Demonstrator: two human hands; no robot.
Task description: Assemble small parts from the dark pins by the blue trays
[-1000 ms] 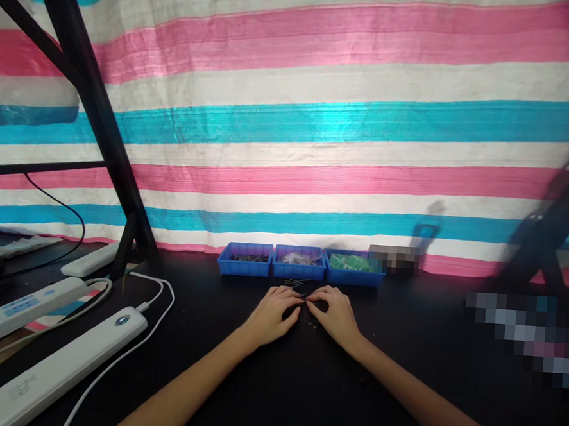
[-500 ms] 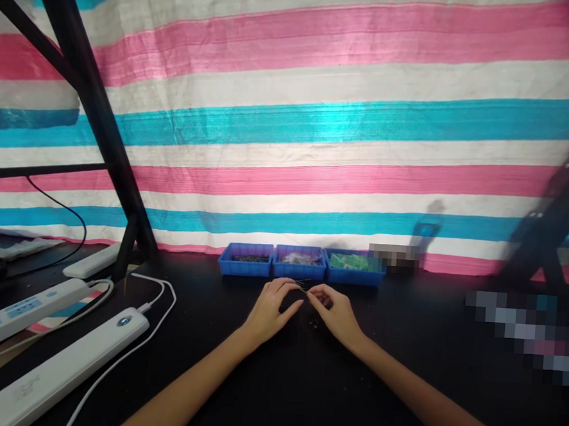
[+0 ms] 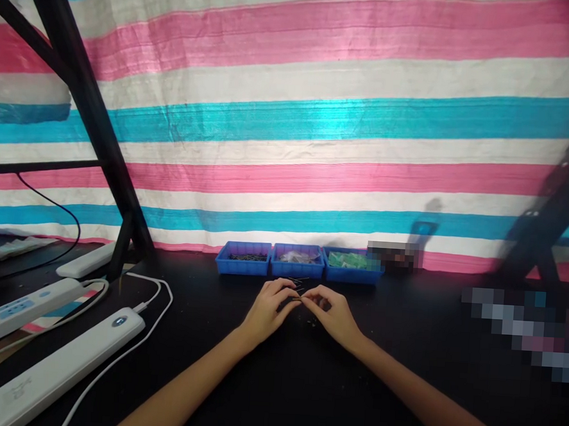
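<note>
My left hand point(image 3: 269, 308) and my right hand point(image 3: 332, 313) meet fingertip to fingertip over the black table point(image 3: 303, 388), pinching a tiny thin piece point(image 3: 300, 299) between them; it is too small to identify. A few thin metal pins point(image 3: 296, 281) lie loose just beyond my fingers. Behind them stand three small blue trays in a row: the left tray point(image 3: 242, 266) holds dark pins, the middle tray point(image 3: 296, 268) pale bits, the right tray point(image 3: 353, 274) green pieces.
White power strips point(image 3: 58, 369) point(image 3: 18, 309) point(image 3: 86, 260) with cables lie at the left. A black metal frame point(image 3: 86, 111) rises at the left, another dark post point(image 3: 548, 223) at the right. A striped pink, white and blue tarp point(image 3: 319, 112) hangs behind the table.
My hands lifted slightly and parted a little half a second ago, then came back together at the fingertips. The view shifted slightly.
</note>
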